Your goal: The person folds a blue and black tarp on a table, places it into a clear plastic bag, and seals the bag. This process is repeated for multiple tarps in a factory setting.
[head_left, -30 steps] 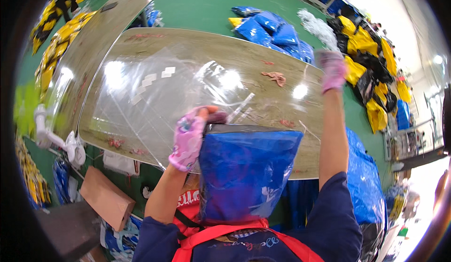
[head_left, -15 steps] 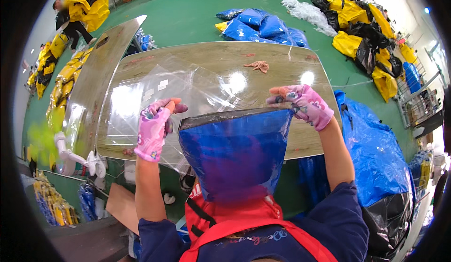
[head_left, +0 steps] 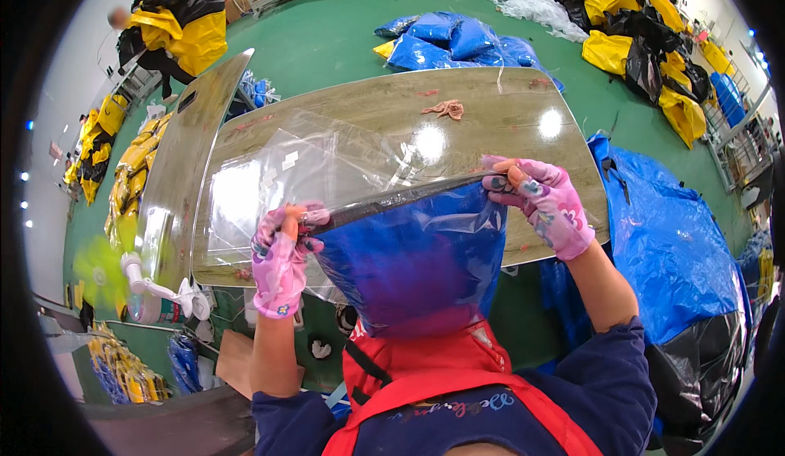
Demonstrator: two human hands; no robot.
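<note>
We see a blue package (head_left: 413, 252) in glossy clear plastic, a shiny wood-grain tabletop (head_left: 523, 125) and matt cloth gloves (head_left: 554, 211).

Glossy wood-grain bench (head_left: 523, 117) ahead of left grip (head_left: 282, 264) and right grip (head_left: 549, 208), white glare spots (head_left: 429, 143) on top. Second wood-grain bench (head_left: 186, 158) left of left grip, pale wall (head_left: 83, 68) farther left. Green floor (head_left: 327, 43) beyond right grip; grey metal rack (head_left: 721, 166) far right.

Navy-blue fabric shirt (head_left: 433, 431): cursive lettering (head_left: 474, 408) across the chest, lower middle of the frame, partly reddish, pale blue at its right end, just below a red fabric strap (head_left: 478, 379).
Small white rectangular stickers (head_left: 290, 157): on clear, flat plastic sheets (head_left: 347, 162), left of the frame's middle; any print too small to read.
</note>
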